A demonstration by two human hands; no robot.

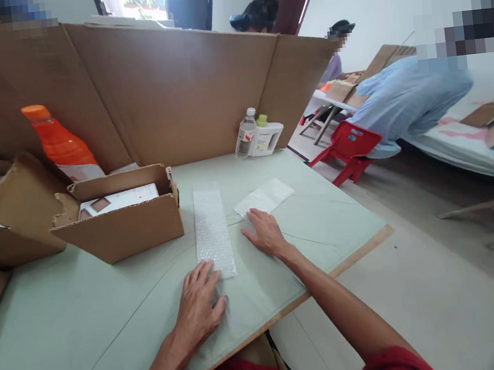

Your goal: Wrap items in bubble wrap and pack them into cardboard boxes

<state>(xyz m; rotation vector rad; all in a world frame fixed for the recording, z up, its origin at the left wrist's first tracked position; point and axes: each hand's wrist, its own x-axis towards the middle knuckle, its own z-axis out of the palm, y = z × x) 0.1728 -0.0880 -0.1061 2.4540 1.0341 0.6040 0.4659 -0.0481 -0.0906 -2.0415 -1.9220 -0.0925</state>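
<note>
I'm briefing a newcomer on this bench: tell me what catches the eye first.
The bright orange plastic bottle stands out at the far left, behind an open brown cardboard box. In the middle of the pale green table, a long strip of clear bubble wrap lies flat, the left hand at its near end and the right hand beside a smaller bubble-wrap piece.

The table [90,337] has a pale green top with a bare wooden edge on the near right side. Lying directly on it: two bubble wrap strips [212,230] [263,197], an open cardboard box [123,224], a clear bottle [246,134], a white jug [265,137], and both hands, resting flat.
</note>
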